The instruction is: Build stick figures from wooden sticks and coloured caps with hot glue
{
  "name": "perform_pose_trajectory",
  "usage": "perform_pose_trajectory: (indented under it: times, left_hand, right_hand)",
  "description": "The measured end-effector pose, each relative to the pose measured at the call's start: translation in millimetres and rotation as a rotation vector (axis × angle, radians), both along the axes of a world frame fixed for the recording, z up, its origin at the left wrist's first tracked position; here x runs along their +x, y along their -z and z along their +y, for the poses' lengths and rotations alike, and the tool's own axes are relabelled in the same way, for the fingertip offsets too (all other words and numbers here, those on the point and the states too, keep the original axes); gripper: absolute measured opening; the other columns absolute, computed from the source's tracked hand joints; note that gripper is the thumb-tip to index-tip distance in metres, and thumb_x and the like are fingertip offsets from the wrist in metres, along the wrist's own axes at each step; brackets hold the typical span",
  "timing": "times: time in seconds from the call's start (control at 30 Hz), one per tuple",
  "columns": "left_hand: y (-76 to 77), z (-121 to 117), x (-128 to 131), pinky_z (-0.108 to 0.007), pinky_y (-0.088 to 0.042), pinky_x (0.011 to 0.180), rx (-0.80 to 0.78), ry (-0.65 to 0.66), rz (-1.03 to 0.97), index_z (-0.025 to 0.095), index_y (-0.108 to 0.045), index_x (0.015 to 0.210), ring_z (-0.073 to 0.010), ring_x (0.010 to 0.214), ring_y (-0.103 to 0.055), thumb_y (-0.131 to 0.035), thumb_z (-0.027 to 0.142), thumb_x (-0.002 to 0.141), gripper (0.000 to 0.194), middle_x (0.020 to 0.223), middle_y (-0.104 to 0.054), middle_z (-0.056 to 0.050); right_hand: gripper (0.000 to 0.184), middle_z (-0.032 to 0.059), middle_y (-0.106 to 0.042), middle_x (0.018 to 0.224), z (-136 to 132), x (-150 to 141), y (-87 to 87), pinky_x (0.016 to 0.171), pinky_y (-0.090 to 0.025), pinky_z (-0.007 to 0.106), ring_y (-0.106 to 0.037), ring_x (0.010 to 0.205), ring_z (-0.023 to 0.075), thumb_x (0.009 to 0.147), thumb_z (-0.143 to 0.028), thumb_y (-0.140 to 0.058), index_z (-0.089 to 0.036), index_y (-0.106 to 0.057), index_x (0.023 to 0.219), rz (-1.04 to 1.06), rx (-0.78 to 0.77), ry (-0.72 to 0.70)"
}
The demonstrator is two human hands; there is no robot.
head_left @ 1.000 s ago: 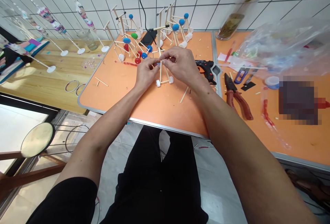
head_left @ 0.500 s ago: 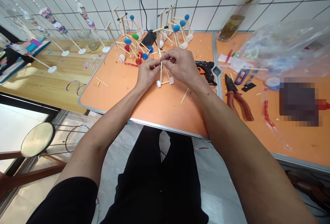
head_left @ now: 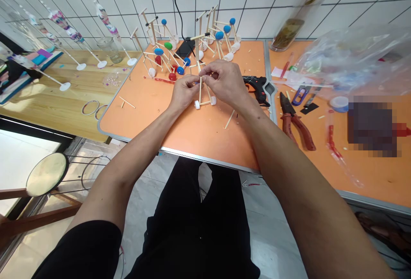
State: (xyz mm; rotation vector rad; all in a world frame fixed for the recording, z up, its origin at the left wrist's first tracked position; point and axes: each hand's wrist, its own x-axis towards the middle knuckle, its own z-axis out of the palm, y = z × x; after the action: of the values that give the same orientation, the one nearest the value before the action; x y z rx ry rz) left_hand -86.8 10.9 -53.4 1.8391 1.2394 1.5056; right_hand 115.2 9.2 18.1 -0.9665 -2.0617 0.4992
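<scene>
In the middle of the orange table stands a small scooter model made of wooden sticks (head_left: 201, 92), with white wheels at its near end and a black-tipped crossbar at its top. My left hand (head_left: 184, 92) pinches it from the left, fingertips at the middle of its frame. From the right, my right hand (head_left: 224, 79) pinches the same spot with thumb and forefinger. The fingertips of both hands nearly meet and hide the joint between them. Behind and left of my hands stand several similar stick models (head_left: 159, 52) with blue, green, red and white wheels.
A black glue gun (head_left: 258, 88) lies right of my right hand. Red-handled pliers (head_left: 297, 122), a purple utility knife (head_left: 301, 94) and a clear plastic bag (head_left: 356, 62) are farther right. Loose sticks (head_left: 229, 119) lie near my wrists. A black phone (head_left: 185, 49) rests behind the models.
</scene>
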Motion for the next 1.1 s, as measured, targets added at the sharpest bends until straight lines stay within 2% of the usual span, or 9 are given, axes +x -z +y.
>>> perform_pose_trajectory:
  times: [0.2, 0.43, 0.53, 0.73, 0.93, 1.1]
  left_hand:
    - [0.4, -0.1, 0.2, -0.038, -0.059, 0.080, 0.012, 0.009, 0.012, 0.027, -0.092, 0.093, -0.0191, 0.080, -0.068, -0.094, 0.040, 0.102, 0.016, 0.088, -0.081, -0.002]
    - [-2.1, -1.6, -0.8, -0.035, -0.055, 0.079, -0.008, -0.020, 0.018, 0.025, -0.092, 0.092, -0.0181, 0.080, -0.068, -0.091, 0.027, 0.099, 0.008, 0.095, -0.085, -0.003]
    - [-4.2, -3.4, -0.2, -0.035, -0.056, 0.080, -0.018, -0.027, 0.018, 0.025, -0.092, 0.091, -0.0184, 0.081, -0.068, -0.090, 0.020, 0.097, 0.008, 0.096, -0.086, -0.003]
    - [-7.0, -5.3, 0.4, -0.035, -0.058, 0.080, -0.022, -0.023, -0.002, 0.027, -0.095, 0.095, -0.0202, 0.085, -0.072, -0.088, 0.019, 0.094, 0.011, 0.100, -0.089, -0.004]
    - [-5.0, -4.0, 0.9, -0.035, -0.058, 0.078, -0.028, -0.047, -0.024, 0.027, -0.093, 0.090, -0.0204, 0.082, -0.070, -0.092, 0.025, 0.093, 0.003, 0.097, -0.088, -0.005]
    - [-7.8, -6.3, 0.7, -0.036, -0.057, 0.080, -0.042, -0.056, -0.016, 0.027, -0.092, 0.087, -0.0209, 0.086, -0.072, -0.091, 0.017, 0.092, 0.011, 0.097, -0.088, -0.004]
  right_hand:
    - [0.016, 0.0078, -0.086, 0.112, -0.7, -0.3, 0.4, 0.104, -0.061, 0.049, -0.075, 0.106, 0.0318, 0.101, -0.026, -0.075, -0.030, -0.090, 0.105, -0.004, -0.006, -0.003]
    - [0.021, 0.0083, -0.087, 0.113, -2.8, 8.0, -2.8, 0.102, -0.061, 0.048, -0.075, 0.106, 0.0308, 0.108, -0.037, -0.070, -0.028, -0.088, 0.115, 0.047, -0.027, 0.024]
    - [0.021, 0.0083, -0.085, 0.108, -2.6, 13.7, -3.0, 0.103, -0.061, 0.049, -0.076, 0.105, 0.0308, 0.108, -0.036, -0.069, -0.028, -0.087, 0.112, 0.065, -0.033, 0.041]
    - [0.017, 0.0077, -0.084, 0.108, -6.4, 20.7, -7.3, 0.106, -0.060, 0.050, -0.078, 0.107, 0.0331, 0.108, -0.044, -0.074, -0.031, -0.084, 0.109, 0.052, -0.069, 0.118]
    - [0.019, 0.0067, -0.088, 0.110, -10.5, 29.7, -12.5, 0.101, -0.063, 0.049, -0.079, 0.107, 0.0329, 0.108, -0.047, -0.073, -0.032, -0.084, 0.110, 0.010, -0.079, 0.185]
    - [0.021, 0.0085, -0.087, 0.109, -9.7, 35.7, -16.7, 0.093, -0.066, 0.050, -0.081, 0.106, 0.0340, 0.107, -0.042, -0.070, -0.031, -0.087, 0.113, 0.050, -0.084, 0.221]
